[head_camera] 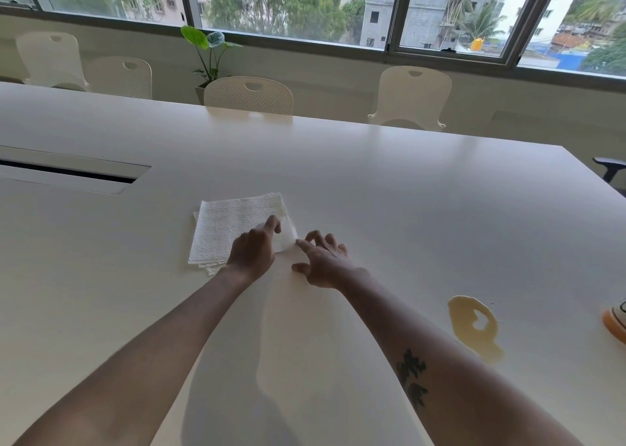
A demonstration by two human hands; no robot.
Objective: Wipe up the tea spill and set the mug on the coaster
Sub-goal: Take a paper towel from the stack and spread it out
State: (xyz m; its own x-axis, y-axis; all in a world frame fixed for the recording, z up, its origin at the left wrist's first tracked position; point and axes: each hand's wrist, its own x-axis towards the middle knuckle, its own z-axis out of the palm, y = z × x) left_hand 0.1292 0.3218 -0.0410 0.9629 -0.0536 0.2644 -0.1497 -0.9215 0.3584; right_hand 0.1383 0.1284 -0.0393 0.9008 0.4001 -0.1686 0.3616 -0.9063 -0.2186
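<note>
Both your hands are out at the stack of paper napkins (233,230) in the middle of the worktop (389,188), because you need a sheet before you can deal with the spill. Your left hand (252,249) has its fingers curled onto the near right corner of the top sheet, apparently lifting or pinning it; whether its grip has actually closed on the paper I cannot tell. Your right hand (323,259) rests just beside that corner with fingers spread and slack, its forefinger touching the paper's edge, likely to help peel one sheet free.

The tea spill (474,327) lies well to the right and nearer you, a pale puddle not yet wiped. At the right edge, only a sliver of an orange and white thing (614,323) shows, possibly the mug. No coaster is visible.
</note>
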